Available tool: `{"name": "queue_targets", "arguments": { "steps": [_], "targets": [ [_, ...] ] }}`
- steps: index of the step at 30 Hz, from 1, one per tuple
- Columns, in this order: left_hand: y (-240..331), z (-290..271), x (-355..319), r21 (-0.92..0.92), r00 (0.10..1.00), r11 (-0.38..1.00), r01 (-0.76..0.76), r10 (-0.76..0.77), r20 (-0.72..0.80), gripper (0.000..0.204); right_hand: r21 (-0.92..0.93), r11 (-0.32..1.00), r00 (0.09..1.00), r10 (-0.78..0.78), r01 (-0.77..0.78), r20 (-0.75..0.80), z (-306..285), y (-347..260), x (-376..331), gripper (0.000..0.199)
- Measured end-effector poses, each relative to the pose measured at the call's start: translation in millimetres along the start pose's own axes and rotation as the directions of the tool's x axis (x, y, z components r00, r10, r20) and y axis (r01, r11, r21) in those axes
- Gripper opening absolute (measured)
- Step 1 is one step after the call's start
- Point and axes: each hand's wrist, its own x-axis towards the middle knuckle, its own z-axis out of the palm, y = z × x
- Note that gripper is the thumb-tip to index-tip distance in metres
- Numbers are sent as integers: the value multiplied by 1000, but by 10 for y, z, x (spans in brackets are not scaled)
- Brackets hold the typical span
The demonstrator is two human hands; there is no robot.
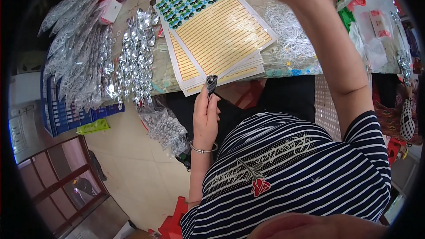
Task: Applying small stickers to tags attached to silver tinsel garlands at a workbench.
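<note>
Two hands worked: left hand (206, 115) fingers clamped on a small dark piece (211, 82), right hand's unseen, many silver pieces (135, 53) left beside sticker sheets (217, 31).

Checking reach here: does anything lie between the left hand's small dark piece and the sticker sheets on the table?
Nothing visible does. The left hand holds the small dark piece right at the near edge of the stacked sticker sheets, with no object between. The right hand is raised, cut off at the top edge.

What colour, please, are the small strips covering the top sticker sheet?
Yellow-orange strips on the top sticker sheet, seen in the head view.
</note>
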Motion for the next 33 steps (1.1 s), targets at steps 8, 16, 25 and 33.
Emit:
{"name": "queue_targets", "arguments": {
  "steps": [8, 16, 25, 33],
  "targets": [
    [244, -13, 77, -157, 1000, 988, 11, -14, -20, 58, 180, 858, 842, 394, -481, 369, 542, 451, -1180, 20],
    [300, 46, 49, -197, 1000, 980, -23, 25, 4, 62, 294, 789, 815, 402, -540, 417, 655, 497, -1423, 33],
    [272, 36, 36, -126, 994, 987, -103, 105, 15, 60, 254, 783, 804, 459, -567, 378, 689, 474, -1465, 32],
    [276, 10, 2, -85, 993, 989, -118, 116, -39, 59, 219, 821, 828, 438, -527, 350, 672, 474, -1494, 31]
  ]
}}
